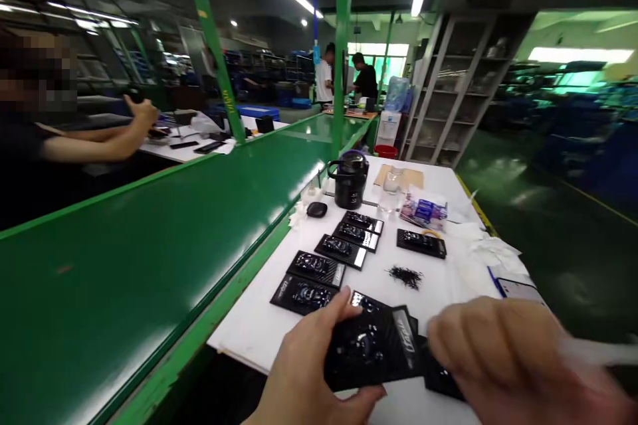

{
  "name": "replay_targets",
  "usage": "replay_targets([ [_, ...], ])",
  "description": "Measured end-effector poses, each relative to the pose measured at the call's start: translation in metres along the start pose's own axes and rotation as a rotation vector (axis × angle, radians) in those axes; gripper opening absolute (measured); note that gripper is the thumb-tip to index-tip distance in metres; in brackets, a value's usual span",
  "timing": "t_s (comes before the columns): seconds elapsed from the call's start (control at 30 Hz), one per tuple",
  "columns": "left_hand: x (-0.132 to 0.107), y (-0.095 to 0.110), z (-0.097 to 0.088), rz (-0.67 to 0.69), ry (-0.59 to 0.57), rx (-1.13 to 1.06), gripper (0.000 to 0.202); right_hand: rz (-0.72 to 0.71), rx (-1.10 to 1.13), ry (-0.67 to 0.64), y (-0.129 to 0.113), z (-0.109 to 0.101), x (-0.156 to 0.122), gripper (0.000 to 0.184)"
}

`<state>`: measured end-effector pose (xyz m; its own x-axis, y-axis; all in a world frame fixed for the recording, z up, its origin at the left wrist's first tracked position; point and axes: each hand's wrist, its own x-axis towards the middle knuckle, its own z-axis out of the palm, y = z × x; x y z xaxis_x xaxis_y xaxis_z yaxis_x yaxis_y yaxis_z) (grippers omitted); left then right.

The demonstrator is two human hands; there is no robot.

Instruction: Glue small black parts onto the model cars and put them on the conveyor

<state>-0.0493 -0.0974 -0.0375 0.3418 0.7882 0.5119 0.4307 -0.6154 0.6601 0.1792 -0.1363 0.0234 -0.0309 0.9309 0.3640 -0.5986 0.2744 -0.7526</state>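
- Head view, left side of the work: the left hand [304,365] grasps a black plate [371,348] with a glossy raised relief, its fingers and thumb pressing on opposite edges. The plate is tilted above the near end of the white bench [249,339].
- Head view, right side: the right hand [503,352], blurred, is curled just beside the plate's lettered end; its fingers appear closed round a pale rod [598,350], whose tip cannot be made out.
- Head view, bench: a row of similar plates [316,267] lies beyond the left hand; a lone plate [421,242] lies farther right. Dark shavings [406,276] form a small heap between these and the hands. A phone [521,290] lies beyond the right hand.
- Head view, likely hazards: should the right hand slip, the rod could mark the glossy relief or strike the left thumb. An edge-only grasp could let the plate twist and drop onto its neighbours. A sweeping sleeve or hand could scatter the shavings across finished-looking surfaces.
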Motion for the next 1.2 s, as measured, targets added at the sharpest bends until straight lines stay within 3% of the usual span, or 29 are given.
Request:
replay_targets([
  [0.1, 0.001, 0.003, -0.001, 0.064, 0.050, 0.128, 0.104, 0.100, 0.130, -0.070, 0.007, 0.035, 0.025, 0.075],
  [0.17, 0.002, 0.005, -0.001, 0.084, 0.049, 0.189, 0.099, 0.125, 0.195, -0.072, 0.017, 0.041, 0.032, 0.076],
  [0.37, 0.006, 0.007, 0.000, 0.091, 0.054, 0.291, 0.096, 0.100, 0.282, -0.049, 0.032, 0.031, 0.032, 0.069],
  [1.2, 0.010, 0.009, 0.006, 0.081, 0.061, 0.330, 0.080, 0.050, 0.195, -0.044, 0.039, 0.026, 0.038, 0.062],
])
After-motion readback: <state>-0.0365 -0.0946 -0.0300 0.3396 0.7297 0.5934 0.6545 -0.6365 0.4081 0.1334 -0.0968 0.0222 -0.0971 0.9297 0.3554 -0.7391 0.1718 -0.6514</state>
